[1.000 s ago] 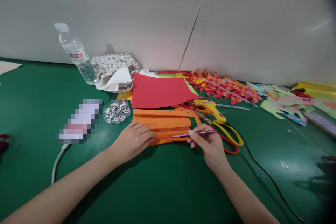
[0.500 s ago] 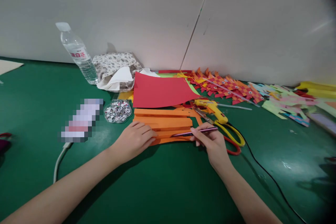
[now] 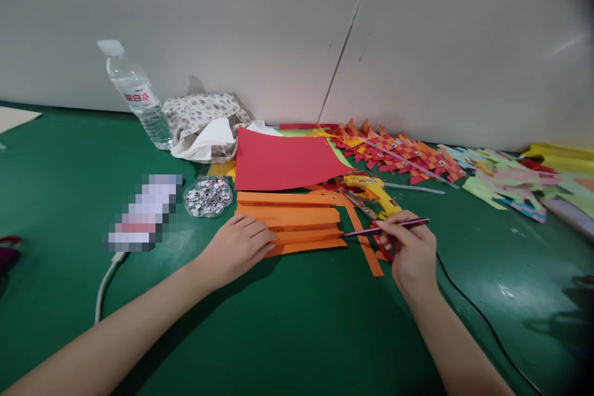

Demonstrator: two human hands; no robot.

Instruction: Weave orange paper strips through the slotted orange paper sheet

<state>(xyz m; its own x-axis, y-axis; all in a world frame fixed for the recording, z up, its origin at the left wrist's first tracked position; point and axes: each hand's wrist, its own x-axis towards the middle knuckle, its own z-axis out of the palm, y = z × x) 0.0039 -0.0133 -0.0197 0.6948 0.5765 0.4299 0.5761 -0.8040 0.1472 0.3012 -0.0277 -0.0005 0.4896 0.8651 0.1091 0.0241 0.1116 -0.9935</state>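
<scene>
A pleated sheet of orange paper (image 3: 301,219) lies on the green table. My left hand (image 3: 244,241) rests on its left part, fingers laid over the folds and pressing down; the thumb is hidden. In my right hand (image 3: 413,253), pinched between thumb and fingers, is a slim dark purple pen (image 3: 385,229). Its tip is at the paper's right edge. Beneath and behind that hand are scissors with a red handle (image 3: 384,244), mostly covered, and a yellow glue gun (image 3: 371,189). A loose orange strip (image 3: 364,244) runs between the paper and my right hand.
Behind the folds sits red paper (image 3: 288,158). To the left are a bag of googly eyes (image 3: 208,197), a blurred phone (image 3: 146,210) on a cable, a tissue pack (image 3: 204,117) and a water bottle (image 3: 139,96). Woven paper fish (image 3: 403,151) and a black cord (image 3: 477,315) are on the right.
My right hand has moved right with the pen, from over the orange paper to beyond its right edge, now covering the scissors' handles. My left hand has stayed in place.
</scene>
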